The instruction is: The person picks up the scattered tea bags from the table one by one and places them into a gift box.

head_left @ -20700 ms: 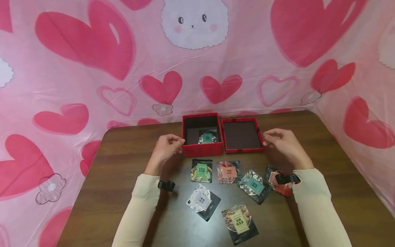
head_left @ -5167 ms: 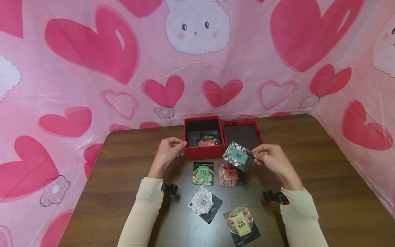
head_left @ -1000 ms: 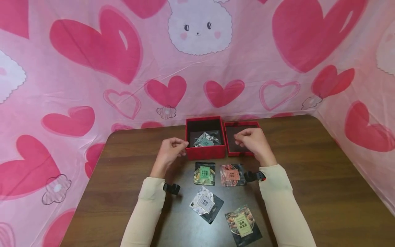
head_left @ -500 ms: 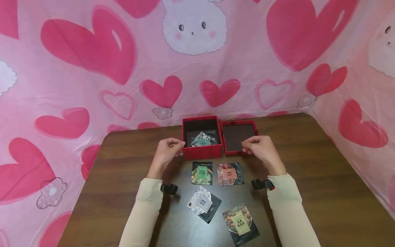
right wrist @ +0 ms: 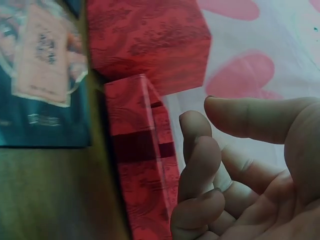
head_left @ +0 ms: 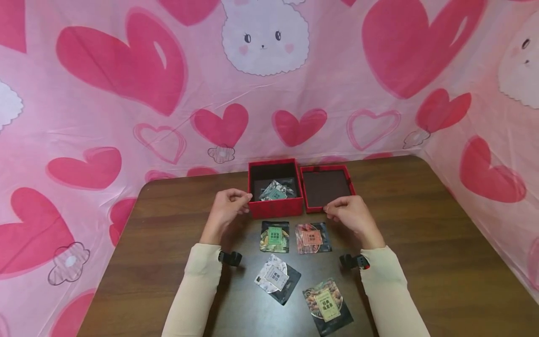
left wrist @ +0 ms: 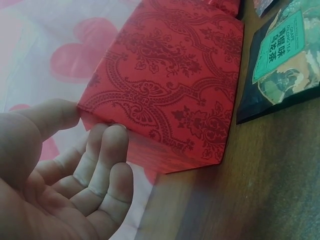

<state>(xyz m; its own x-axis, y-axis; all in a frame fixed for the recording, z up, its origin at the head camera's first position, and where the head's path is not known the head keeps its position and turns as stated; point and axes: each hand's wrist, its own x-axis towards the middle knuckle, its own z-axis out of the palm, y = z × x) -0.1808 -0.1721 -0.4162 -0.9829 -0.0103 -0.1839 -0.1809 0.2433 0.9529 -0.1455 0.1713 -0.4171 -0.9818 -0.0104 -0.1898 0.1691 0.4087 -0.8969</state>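
My left hand [head_left: 227, 206] pinches the near left corner of an open red box [head_left: 278, 208], thumb on one side and fingertips on the other. The box's dark inside holds several tea packets, a teal-labelled packet [head_left: 275, 192] uppermost. My right hand [head_left: 353, 216] hovers at the front edge of the red lid [head_left: 328, 188], thumb and fingers apart with nothing between them in the right wrist view. Nearest to the hands on the table lie a green-labelled grape oolong tea packet [head_left: 275, 237] and an orange-labelled packet [head_left: 313, 238].
Closer to me lie a grey-white packet [head_left: 277, 279] and a yellow-labelled packet [head_left: 328, 306]. The lid lies inside up, right beside the box. A pink heart-patterned cloth [head_left: 261, 93] hangs behind the wooden table [head_left: 181, 192].
Two packets, red-labelled and teal-labelled, have gone from the table's right into the box. My right hand let go of the teal-labelled packet there and moved back toward the lid's front edge.
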